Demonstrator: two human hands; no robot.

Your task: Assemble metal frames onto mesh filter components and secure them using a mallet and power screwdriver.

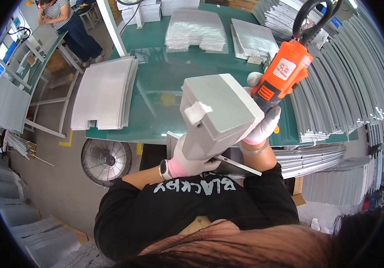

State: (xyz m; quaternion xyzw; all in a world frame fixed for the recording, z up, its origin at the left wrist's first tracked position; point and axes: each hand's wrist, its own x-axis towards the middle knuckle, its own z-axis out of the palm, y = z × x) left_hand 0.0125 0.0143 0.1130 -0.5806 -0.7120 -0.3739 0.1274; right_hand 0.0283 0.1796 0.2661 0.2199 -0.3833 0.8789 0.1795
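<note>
My left hand (189, 163), in a white glove with a pink cuff, is closed around the tapered lower part of a grey box-shaped object (221, 105). The box hides much of what lies beneath it. A thin metal strip (241, 166) sticks out by the fingers of that hand. My right hand (265, 127), gloved alike, wraps around the dark lower end of an orange corded power tool (285, 67). Its working end is hidden behind the box, so I cannot tell whether it touches anything. A black cable (306, 18) leaves the tool's top.
Stacks of mesh panels lie on the green table (154, 111): one at left (102, 91), others at the back (196, 29). Long metal profiles (344, 76) fill the right side. A floor fan (110, 159) stands left below the table edge. Another person (69, 27) stands far left.
</note>
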